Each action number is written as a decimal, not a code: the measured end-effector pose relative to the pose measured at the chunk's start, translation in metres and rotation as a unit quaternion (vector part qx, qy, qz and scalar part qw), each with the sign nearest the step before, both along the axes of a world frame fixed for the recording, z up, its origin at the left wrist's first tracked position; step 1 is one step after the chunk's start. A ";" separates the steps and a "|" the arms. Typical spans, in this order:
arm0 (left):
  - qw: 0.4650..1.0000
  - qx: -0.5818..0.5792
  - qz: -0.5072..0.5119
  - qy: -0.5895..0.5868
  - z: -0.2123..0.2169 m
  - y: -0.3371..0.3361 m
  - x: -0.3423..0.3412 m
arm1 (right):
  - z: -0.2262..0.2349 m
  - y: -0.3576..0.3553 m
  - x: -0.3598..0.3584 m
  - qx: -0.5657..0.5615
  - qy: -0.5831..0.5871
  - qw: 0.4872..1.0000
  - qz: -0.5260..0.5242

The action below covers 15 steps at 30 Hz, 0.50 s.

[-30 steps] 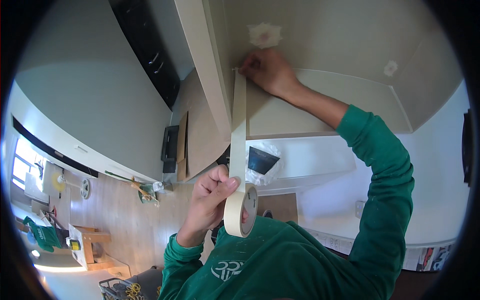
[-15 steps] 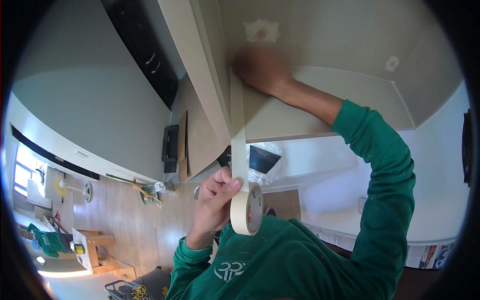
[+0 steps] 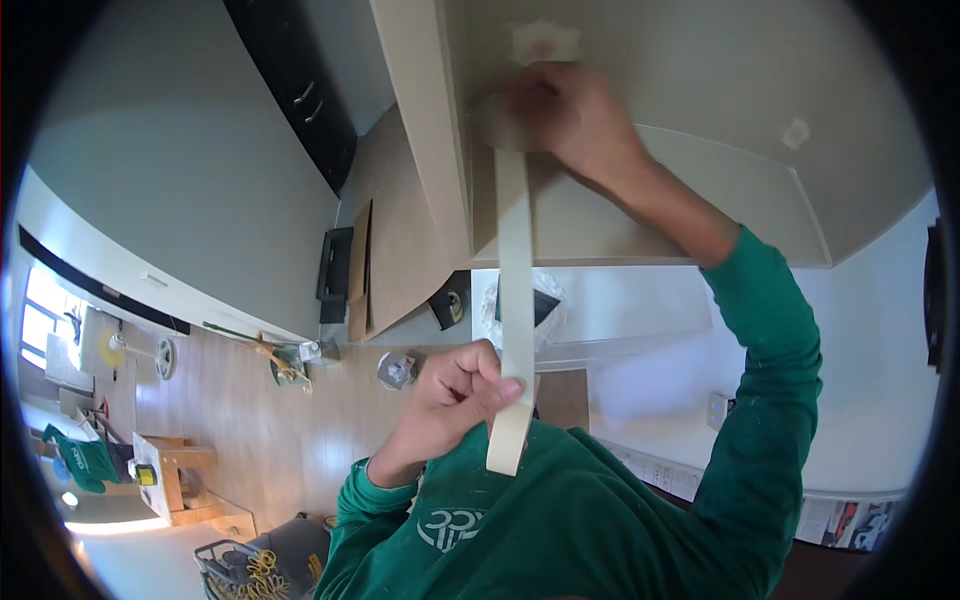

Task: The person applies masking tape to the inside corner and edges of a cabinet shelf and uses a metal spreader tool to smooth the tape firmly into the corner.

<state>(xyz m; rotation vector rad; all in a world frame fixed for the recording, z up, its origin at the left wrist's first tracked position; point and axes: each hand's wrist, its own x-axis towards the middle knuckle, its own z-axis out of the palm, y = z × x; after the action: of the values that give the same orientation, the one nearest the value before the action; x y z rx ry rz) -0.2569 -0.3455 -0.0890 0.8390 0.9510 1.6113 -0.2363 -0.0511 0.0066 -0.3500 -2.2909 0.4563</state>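
Since a second before, our right hand (image 3: pixel 565 120) slid left along the ceiling edge, fingers pressing the masking tape (image 3: pixel 514 270) flat, while our left hand (image 3: pixel 450 400) gripped the roll (image 3: pixel 508 440) below.

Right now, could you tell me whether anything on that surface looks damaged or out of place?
Two pale rough patches mar the beige surface, one just above the right hand, a smaller one further right. The masking tape strip runs straight down to the left hand.

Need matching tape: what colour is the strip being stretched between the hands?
Pale cream-beige strip of tape, clearest in the head view.
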 end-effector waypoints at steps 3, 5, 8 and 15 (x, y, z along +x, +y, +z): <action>0.998 0.007 -0.038 0.041 -0.005 -0.007 -0.004 | 0.031 -0.015 0.033 -0.042 -0.029 0.996 -0.073; 0.999 0.000 -0.036 0.020 -0.002 -0.009 -0.004 | 0.044 -0.021 0.052 -0.083 -0.003 0.994 -0.070; 0.998 -0.036 -0.048 0.033 0.010 -0.017 -0.011 | 0.050 -0.029 0.078 -0.106 0.074 0.991 -0.031; 0.924 0.077 -0.276 0.255 -0.011 -0.075 -0.095 | 0.002 -0.099 0.157 -0.034 0.230 0.972 0.027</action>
<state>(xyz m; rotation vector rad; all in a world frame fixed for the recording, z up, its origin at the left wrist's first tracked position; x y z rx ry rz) -0.3523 -0.4203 -0.1000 1.5315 0.8335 0.9963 -0.0797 -0.1501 0.0082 -0.1896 -1.8406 0.5786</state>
